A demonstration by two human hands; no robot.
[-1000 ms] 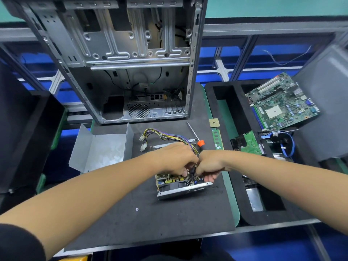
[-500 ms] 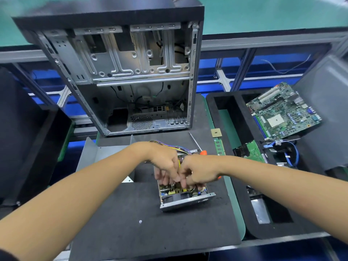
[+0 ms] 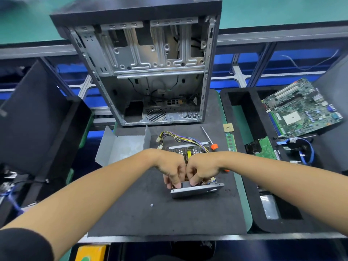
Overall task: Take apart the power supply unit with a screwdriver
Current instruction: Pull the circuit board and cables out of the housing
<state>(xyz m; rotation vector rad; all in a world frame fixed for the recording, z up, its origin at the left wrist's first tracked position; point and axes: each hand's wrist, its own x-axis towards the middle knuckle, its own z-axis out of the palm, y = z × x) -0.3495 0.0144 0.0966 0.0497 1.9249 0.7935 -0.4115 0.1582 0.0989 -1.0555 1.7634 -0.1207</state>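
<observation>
Power supply unit (image 3: 195, 187), already without its cover, lies on the dark foam mat (image 3: 143, 219) just in front of the open computer case (image 3: 143, 72). Its long axis runs away from the person, and the metal end plate faces them at a slight tilt. One bundle of coloured wires (image 3: 180, 138) trails from the far end toward the case.

Both hands meet directly over the near half of the unit. The left hand (image 3: 172, 169) and the right hand (image 3: 202, 169) are knuckle to knuckle, fingers curled down into the internals just behind the end plate. They seem to be pinching or pulling at a dark part there, perhaps the fan, though what each one holds is hidden by the fingers. Neither hand is nearer than the other; the work sits straight below both.

One screwdriver (image 3: 210, 140) with an orange handle lies untouched on the mat beyond the right wrist, its shaft pointing toward the case. One small screw (image 3: 151, 205) rests loose on the mat, near the left forearm. One bent grey cover (image 3: 124, 146) lies to the left of the unit.
</observation>
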